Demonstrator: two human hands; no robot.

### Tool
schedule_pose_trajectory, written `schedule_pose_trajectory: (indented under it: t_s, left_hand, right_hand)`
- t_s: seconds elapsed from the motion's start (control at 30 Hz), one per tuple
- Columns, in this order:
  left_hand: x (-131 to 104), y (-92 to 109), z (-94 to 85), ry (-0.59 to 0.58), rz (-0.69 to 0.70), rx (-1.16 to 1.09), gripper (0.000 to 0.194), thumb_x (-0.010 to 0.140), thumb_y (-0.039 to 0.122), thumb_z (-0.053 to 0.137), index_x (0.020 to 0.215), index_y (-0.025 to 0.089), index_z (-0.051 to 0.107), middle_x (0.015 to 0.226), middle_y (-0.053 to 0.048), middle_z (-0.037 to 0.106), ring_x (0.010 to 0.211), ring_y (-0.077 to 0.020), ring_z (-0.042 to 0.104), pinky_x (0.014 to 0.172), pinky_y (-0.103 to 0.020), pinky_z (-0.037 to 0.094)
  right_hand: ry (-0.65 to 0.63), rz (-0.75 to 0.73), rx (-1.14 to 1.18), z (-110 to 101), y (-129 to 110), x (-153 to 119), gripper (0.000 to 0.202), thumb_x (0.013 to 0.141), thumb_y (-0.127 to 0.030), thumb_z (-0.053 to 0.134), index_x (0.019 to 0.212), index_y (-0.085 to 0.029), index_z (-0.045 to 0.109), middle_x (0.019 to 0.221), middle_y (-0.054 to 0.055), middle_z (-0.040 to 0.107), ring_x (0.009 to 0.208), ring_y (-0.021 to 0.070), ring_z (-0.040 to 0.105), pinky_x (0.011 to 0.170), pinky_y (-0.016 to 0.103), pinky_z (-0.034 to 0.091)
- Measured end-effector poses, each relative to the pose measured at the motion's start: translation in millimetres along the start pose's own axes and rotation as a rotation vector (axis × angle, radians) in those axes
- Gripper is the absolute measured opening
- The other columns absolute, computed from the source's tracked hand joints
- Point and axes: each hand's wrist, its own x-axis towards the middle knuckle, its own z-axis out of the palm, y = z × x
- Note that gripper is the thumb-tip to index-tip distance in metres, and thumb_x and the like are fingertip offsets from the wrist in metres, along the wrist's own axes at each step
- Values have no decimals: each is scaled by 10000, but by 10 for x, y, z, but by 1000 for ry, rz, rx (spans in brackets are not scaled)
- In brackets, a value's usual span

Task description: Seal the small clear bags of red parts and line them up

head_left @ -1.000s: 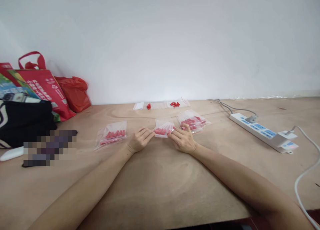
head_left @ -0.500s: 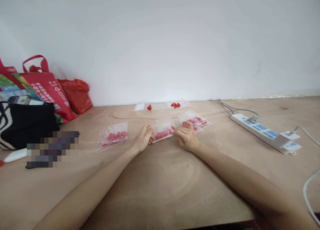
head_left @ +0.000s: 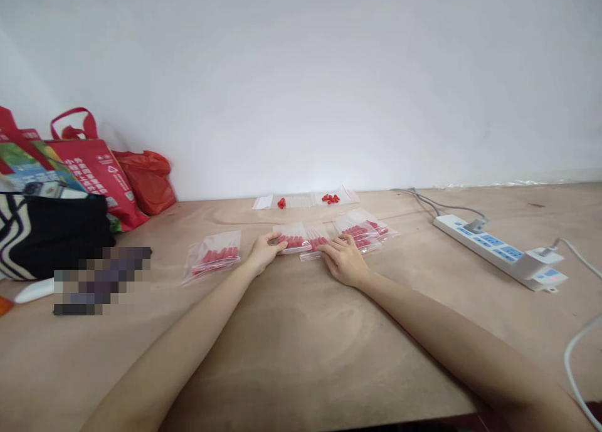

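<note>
My left hand (head_left: pixel 264 251) grips the left edge of a small clear zip bag (head_left: pixel 290 249) with a row of red cylindrical pieces inside. Just right of it lies a second clear bag (head_left: pixel 310 254) of red pieces, partly overlapped by the first. On that second bag rest the fingers of my right hand (head_left: pixel 347 260), palm down and fingers apart. Behind my right hand is a pile of filled bags (head_left: pixel 369 228). Left of my left hand sits another stack of filled bags (head_left: pixel 217 254).
Near the wall, loose red pieces (head_left: pixel 330 199) lie on flat clear bags (head_left: pixel 301 201). A white power strip (head_left: pixel 489 244) with plugs and cables is at the right. Red shopping bags (head_left: pixel 96 168), a black bag (head_left: pixel 61 237) and a blurred dark item (head_left: pixel 103 281) occupy the left.
The single bag between my hands now shows as two side by side. My left hand has shifted slightly left and now grips one; my right hand has flattened from a pinch.
</note>
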Motion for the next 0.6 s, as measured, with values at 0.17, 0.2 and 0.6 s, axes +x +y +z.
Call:
schedule_pose_trajectory:
  t_s: [0.17,0.2,0.6]
  left_hand:
    - [-77,-24,-127,241,375,530,330,643,376,615,905,176,628,980,-108,556,958,-258,506,867,-416,379]
    - [-113,-40,-192,275,469,656,313,676,390,575,908,186,629,1025,-111,538,1004,-268,477,886,-425,360]
    - [-293,-281,-1272,294,171,938,438,753,476,428,1041,186,584,1174,-130,479,1086,-272,453,910,-420,353]
  right_hand:
    - [-69,38,19,-48,11,-10,170,827,-219,458,937,-185,582,890,54,620,853,179,513,827,375,292]
    - [-97,27,41,-61,16,-13,197,830,-252,464,979,-191,577,959,60,608,898,183,508,827,371,308]
    - [-452,5,157,-2,-31,34,567,841,-567,281,1314,-255,285,1394,63,178,1277,254,132,1012,457,191]
